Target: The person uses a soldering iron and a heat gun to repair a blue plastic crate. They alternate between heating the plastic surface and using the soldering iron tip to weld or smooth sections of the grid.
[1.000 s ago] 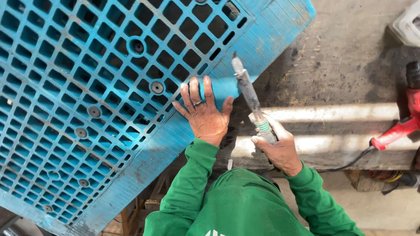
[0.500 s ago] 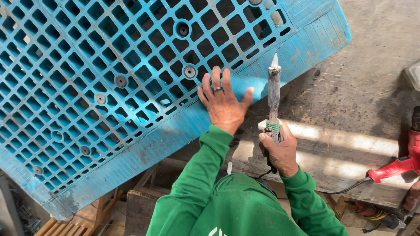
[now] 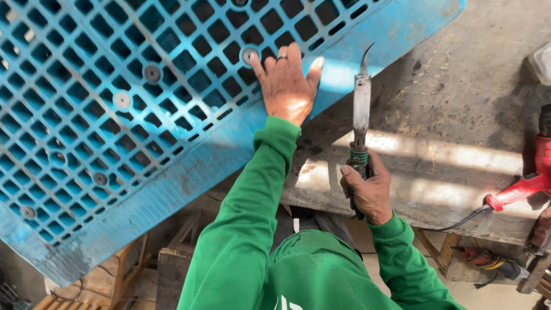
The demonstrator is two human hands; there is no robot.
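Soldering-iron-like tool [image 3: 361, 120], long grey metal shaft with a curved pointed tip, held upright over the workbench [image 3: 459, 149], tip just beside the blue pallet's solid edge but not clearly touching it. Gripped at its green-banded handle by the right hand [image 3: 367, 192], fingers wrapped tight around it, near the bench's front edge. Nearest of all, green sleeves and a green hooded top filling the bottom of the view. Beyond the front edge, below, wooden frames and a dusty floor.

Further out, left hand [image 3: 287, 86] pressed flat and spread wide on the blue plastic pallet [image 3: 132, 115], holding nothing, a ring on one finger, fingertips at the grid holes near the pallet's lower right edge. Pallet lying tilted across the bench's left side, overhanging the front edge, grid of square openings with round grey studs scattered among them.

At the bench's right edge, a red power tool [image 3: 525, 183] with a black cord trailing off the front. Sunlit stripes across the worn grey bench top.
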